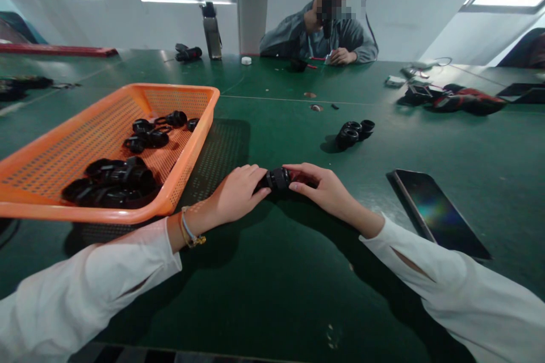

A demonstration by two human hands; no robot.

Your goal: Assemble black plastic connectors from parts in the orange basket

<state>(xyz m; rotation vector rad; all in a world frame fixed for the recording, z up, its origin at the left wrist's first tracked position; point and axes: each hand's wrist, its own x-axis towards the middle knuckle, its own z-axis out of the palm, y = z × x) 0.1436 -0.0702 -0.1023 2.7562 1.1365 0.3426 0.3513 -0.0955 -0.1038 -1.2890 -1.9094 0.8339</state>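
A black ribbed cylinder, much like a small lens barrel, lies sideways between my two hands just above or on the green table. My left hand grips its left end, fingers wrapped over the top and thumb in front. On the other end, my right hand has its fingers and thumb closed around the dark part. The fingers hide both ends of the piece. Beyond my right hand, a small cluster of black round tubes rests on the table. An orange basket with black parts inside stands left of my left hand.
A phone lies right of my right forearm. Across the green table sits a person in grey, holding a dark object up near the head. Dark-and-red items lie at far right, and an upright dark device stands at the back.
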